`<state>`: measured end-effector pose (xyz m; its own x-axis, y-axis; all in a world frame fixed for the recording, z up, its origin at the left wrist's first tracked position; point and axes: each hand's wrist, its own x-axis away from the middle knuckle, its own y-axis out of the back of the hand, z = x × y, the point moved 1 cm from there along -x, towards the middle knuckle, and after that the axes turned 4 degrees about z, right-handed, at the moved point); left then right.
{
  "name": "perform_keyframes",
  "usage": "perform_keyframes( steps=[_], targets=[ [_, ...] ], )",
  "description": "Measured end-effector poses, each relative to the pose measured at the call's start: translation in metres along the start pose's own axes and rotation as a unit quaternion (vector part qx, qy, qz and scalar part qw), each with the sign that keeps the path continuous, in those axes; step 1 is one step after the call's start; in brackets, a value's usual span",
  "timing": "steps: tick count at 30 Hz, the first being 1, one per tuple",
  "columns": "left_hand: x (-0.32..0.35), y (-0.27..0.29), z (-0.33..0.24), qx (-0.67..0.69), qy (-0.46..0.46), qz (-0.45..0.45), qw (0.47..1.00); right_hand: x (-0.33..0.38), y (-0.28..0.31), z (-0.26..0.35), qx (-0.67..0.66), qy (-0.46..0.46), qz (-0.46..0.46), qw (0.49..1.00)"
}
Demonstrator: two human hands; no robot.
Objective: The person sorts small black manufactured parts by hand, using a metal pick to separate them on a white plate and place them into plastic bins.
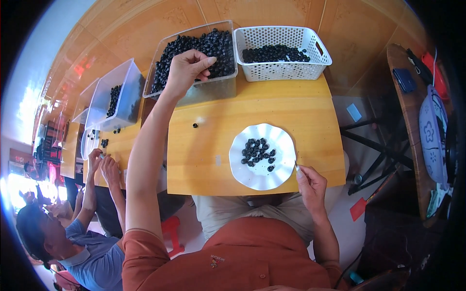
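My left hand (188, 70) is raised over a clear plastic bin (213, 89) heaped with small black round parts (213, 42). Its thumb and fingers are pinched together, and anything between them is hidden. At the right of a white scalloped plate (269, 182), my right hand (312, 186) grips a thin, slender tool (296, 164), its tip by the plate's rim; its exact kind is not clear. Several black ring-shaped parts (255, 151) lie loosely on the plate. One more black part (195, 125) sits alone on the wooden table (204, 165).
A white perforated basket (284, 72) with black parts stands beside the bin. Leftward, a co-worker (73, 242) handles similar parts near another clear bin (116, 92). At the right are a wooden board (405, 102) holding a blue wallet-like item (404, 80) and a lavender patterned basin (432, 138).
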<state>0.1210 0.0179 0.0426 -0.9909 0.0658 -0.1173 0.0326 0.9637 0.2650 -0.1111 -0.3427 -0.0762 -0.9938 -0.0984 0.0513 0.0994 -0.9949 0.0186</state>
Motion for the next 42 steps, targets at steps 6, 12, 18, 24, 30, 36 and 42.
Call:
perform_keyframes(
  steps=[6,12,18,24,30,36,42],
  targets=[
    [0.052,-0.015,0.008,0.192,0.021,-0.036,0.981,0.002,-0.001,0.001,-0.008,-0.017,0.001,1.000],
    [0.107,-0.037,0.026,0.398,0.039,0.031,0.916,0.000,-0.006,0.007,-0.005,-0.028,-0.003,1.000],
    [0.154,-0.075,0.050,0.503,0.081,0.037,0.860,-0.010,-0.019,0.015,0.001,-0.009,0.020,1.000],
    [0.181,-0.104,0.068,0.582,0.086,0.057,0.806,-0.021,-0.037,0.022,0.028,0.057,0.064,0.996],
    [0.202,-0.120,0.072,0.606,0.126,0.067,0.782,-0.023,-0.053,0.035,0.048,0.084,0.089,0.991],
    [0.214,-0.133,0.068,0.607,0.133,0.070,0.781,-0.022,-0.066,0.042,0.076,0.162,0.098,0.979],
    [0.221,-0.139,0.062,0.598,0.128,0.074,0.788,-0.021,-0.070,0.046,0.131,0.208,0.082,0.966]
  ],
)
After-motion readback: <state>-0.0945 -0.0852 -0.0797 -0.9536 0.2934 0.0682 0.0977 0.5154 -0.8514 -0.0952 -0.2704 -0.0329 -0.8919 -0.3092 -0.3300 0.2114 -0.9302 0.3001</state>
